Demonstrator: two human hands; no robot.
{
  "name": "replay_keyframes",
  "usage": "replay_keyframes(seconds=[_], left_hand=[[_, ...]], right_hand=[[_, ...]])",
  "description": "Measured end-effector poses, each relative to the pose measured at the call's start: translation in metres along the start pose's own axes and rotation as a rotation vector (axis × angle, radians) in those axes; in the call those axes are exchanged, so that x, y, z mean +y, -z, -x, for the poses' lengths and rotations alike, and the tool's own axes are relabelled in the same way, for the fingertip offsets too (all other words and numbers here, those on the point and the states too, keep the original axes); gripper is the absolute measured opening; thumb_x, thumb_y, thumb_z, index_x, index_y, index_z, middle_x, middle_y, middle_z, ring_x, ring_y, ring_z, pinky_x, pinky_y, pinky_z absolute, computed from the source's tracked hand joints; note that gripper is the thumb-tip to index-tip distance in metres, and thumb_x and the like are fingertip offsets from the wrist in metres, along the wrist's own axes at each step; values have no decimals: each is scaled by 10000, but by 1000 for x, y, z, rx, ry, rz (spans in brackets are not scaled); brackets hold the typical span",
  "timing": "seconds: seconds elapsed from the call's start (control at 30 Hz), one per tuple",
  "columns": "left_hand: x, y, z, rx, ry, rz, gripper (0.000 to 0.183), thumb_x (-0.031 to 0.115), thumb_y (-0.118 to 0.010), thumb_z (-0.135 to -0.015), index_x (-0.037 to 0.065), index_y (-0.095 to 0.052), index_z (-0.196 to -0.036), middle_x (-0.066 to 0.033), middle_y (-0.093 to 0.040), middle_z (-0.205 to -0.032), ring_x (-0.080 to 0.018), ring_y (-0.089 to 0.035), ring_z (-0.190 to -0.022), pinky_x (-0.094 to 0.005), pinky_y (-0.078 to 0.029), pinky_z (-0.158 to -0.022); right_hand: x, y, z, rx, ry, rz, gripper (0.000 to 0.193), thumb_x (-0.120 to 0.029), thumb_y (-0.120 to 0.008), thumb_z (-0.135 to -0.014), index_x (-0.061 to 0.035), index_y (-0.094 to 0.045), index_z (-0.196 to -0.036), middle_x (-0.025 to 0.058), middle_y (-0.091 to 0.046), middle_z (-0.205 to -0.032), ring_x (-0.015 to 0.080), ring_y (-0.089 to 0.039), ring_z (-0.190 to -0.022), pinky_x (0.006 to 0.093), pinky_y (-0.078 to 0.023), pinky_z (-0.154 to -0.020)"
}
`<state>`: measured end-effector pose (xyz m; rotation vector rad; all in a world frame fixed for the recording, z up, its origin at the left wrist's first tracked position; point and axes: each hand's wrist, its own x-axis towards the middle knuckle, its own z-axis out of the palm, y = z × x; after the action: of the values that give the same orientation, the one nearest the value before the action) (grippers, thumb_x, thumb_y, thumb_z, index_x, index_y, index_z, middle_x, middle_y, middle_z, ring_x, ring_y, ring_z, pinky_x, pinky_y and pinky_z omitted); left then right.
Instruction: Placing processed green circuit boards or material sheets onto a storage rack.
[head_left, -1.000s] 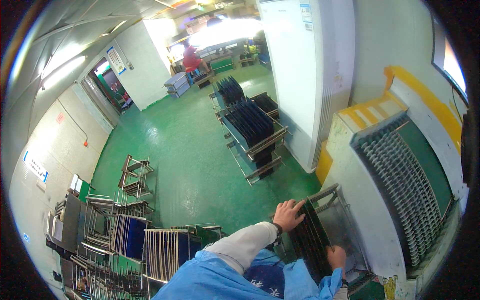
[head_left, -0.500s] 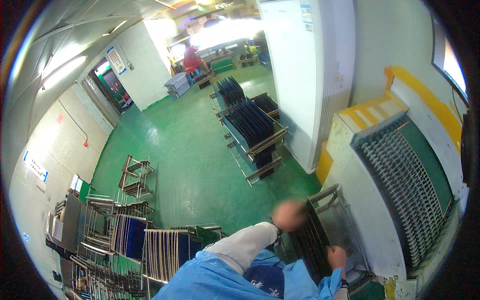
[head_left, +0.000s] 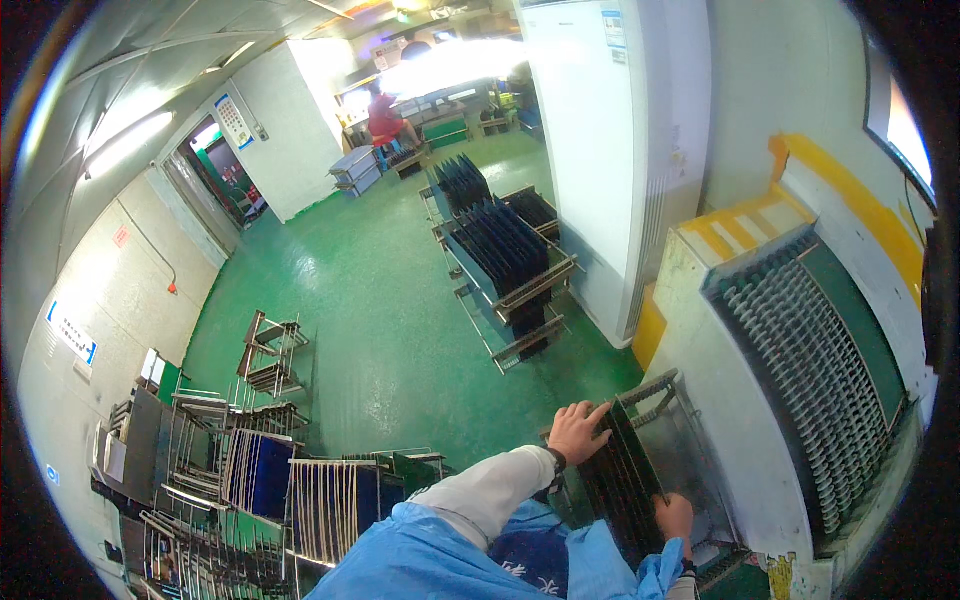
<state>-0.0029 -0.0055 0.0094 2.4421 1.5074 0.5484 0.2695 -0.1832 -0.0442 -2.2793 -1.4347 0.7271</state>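
Note:
Thin dark panels (head_left: 618, 485) stand on edge, side by side, in a metal rack (head_left: 648, 392) at the lower right. At the far end of the row my left hand (head_left: 578, 433) rests with its fingers stretched out over the top edges. My right hand (head_left: 675, 517) is at the near right side of the row, its fingers curled round the edge of the outermost panel. Both forearms come from the lower edge, in pale blue sleeves pushed up over a light undersleeve on the left. The lower parts of the panels are hidden.
On the right stands a machine with rows of grey rollers (head_left: 805, 370). Racks of dark panels (head_left: 505, 250) stand ahead beside a tall white cabinet (head_left: 620, 150). More metal racks (head_left: 330, 510) crowd the lower left. A person in red (head_left: 385, 118) sits far off.
My left hand, blurred before, now shows its fingers clearly at about the same place. My right hand has hardly moved, and the panels stay in the rack.

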Motion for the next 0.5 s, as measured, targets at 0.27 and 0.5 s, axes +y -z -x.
replay_keyframes(seconds=[0.27, 0.5], left_hand=[[-1, -1, 0, -10, 3, -5, 615, 464, -652, -908, 257, -500, -1467, -159, -570, -1339, -353, -542, -1239, -495, -419, -1032], [0, 1, 0, -2, -4, -9, 606, 465, -647, -913, 250, -507, -1462, -153, -574, -1329, -348, -552, -1222, -483, -428, -1016]], right_hand=[[-7, 5, 4, 7, 5, 11, 364, -345, -719, -866, 18, -737, -892, 261, -700, -873, 466, -670, -853, 521, -501, -752], [-1, 0, 1, -9, -13, 8, 367, -343, -723, -865, 21, -735, -907, 267, -698, -898, 462, -669, -875, 519, -500, -757]])
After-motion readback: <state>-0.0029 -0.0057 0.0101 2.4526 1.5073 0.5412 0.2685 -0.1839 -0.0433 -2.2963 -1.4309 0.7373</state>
